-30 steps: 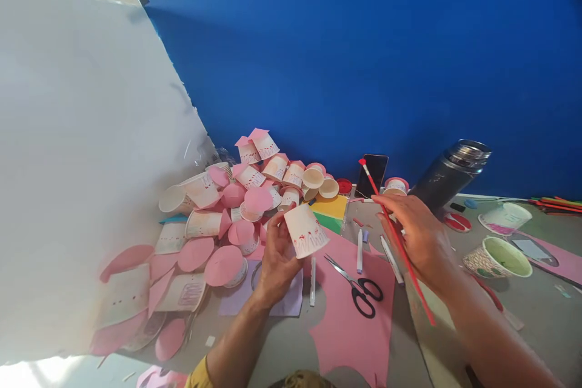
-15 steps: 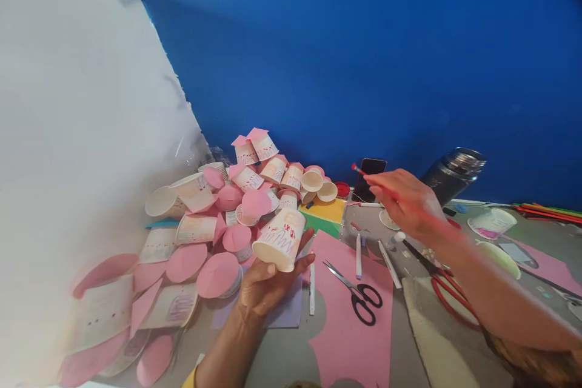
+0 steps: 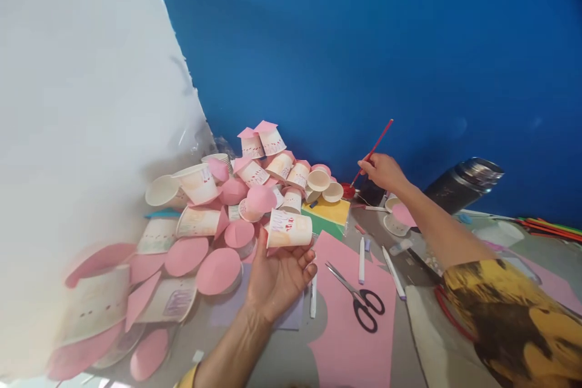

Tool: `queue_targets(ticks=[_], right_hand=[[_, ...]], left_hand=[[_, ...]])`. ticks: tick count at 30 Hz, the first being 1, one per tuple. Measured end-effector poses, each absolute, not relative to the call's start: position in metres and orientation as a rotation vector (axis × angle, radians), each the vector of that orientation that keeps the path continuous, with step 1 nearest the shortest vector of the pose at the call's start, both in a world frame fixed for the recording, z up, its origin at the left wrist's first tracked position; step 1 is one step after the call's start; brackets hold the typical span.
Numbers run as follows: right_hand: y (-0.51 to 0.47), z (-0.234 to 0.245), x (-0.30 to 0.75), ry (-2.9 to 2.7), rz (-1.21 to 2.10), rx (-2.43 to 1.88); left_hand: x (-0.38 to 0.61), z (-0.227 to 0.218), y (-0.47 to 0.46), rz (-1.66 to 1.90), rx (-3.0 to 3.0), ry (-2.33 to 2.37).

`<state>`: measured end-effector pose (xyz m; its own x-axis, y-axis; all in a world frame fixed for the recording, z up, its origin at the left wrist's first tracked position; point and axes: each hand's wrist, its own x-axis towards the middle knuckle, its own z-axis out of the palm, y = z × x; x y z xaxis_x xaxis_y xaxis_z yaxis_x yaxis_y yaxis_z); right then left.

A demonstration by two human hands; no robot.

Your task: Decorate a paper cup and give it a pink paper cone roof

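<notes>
Head cam: my L hand point(image 3: 279, 282) cradles cup point(image 3: 290, 229) by the capped cups point(image 3: 236, 191); R hand point(image 3: 382, 171) pinches brush point(image 3: 381, 139), tip at red dish point(image 3: 348, 191). Prob. mid-dip; next calls for clean lift-out.

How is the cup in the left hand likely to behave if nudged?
The cup looks like paper, so it is probably light and could dent under a firm squeeze. It sits sideways in the left hand, and its round, tapered body would likely roll.
</notes>
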<state>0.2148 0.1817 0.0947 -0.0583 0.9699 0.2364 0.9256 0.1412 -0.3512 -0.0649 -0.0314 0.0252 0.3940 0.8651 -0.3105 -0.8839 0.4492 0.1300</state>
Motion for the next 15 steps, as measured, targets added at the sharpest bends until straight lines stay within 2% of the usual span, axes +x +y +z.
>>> queue_targets(ticks=[8,15], right_hand=[[0.205,0.073,0.201,-1.971,0.136,-1.961],[0.18,0.088,0.207,-1.907,0.15,-1.953]], left_hand=[[-0.065,0.024,-0.032,1.13,0.017,0.431],[-0.055,0.014,-0.038,1.328,0.584,0.605]])
